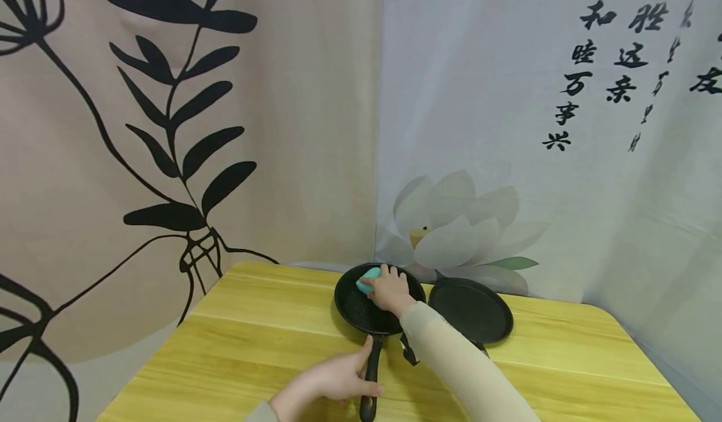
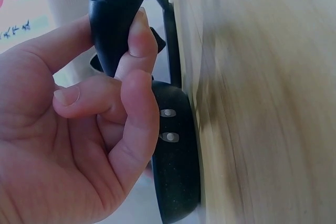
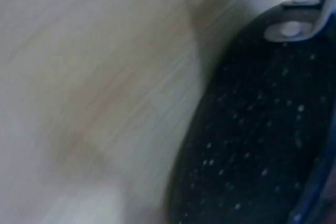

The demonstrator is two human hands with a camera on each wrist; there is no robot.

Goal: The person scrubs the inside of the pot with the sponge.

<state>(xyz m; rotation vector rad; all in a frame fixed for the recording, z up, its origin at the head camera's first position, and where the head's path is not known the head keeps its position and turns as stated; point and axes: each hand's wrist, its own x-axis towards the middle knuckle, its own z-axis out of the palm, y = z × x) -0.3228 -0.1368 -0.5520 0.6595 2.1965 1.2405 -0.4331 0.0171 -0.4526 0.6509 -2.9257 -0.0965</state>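
A black frying pan (image 1: 351,306) lies near the back of the table, its handle (image 1: 372,367) pointing toward me. My left hand (image 1: 335,375) holds that handle; in the left wrist view, curled fingers (image 2: 137,114) pass around it. Inside the pan, my right hand (image 1: 390,291) holds a turquoise sponge-like piece (image 1: 368,280) against the cooking surface, with fingers partly covering it. The right wrist view has the pan's speckled outer wall (image 3: 247,129) and a handle rivet (image 3: 290,29), but neither the right hand's fingers nor the sponge.
Right of the frying pan lies a shallow black pan (image 1: 470,310), its handle partly behind my right sleeve (image 1: 462,362). A small black piece (image 1: 410,350) shows between the pans. Beneath them is a wood-grain table (image 1: 254,321), with a printed curtain (image 1: 316,127) behind its back edge.
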